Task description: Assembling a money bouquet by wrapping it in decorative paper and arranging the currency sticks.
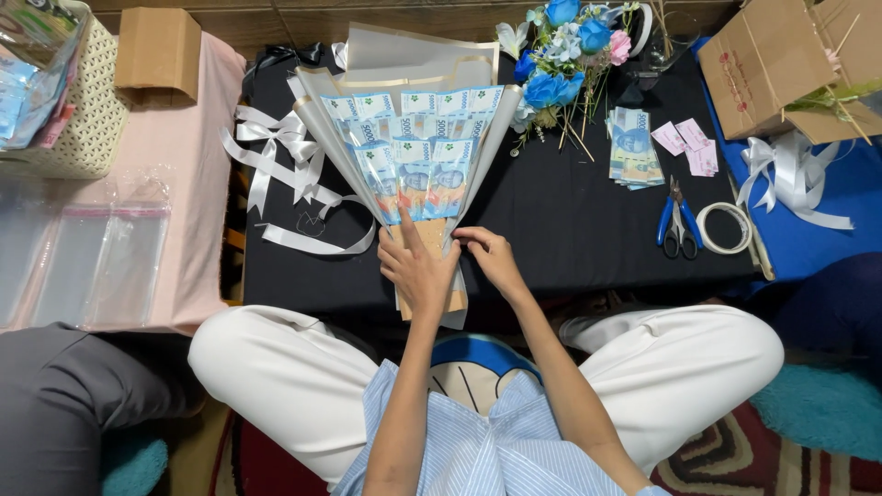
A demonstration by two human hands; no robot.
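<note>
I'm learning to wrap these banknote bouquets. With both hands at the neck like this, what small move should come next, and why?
Probably pinch the wrap tighter at the neck. The left hand lies flat on the stem; the right hand only fingers the wrap's right edge, and the ribbon lies loose to the left, so nothing binds the fan of notes yet.

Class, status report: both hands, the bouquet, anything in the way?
Left hand flat on banknote bouquet handle. Right hand pinching wrapping edge. Scissors, tape roll aside; nothing blocking.

Black table: bouquet, scissors, tape
</note>
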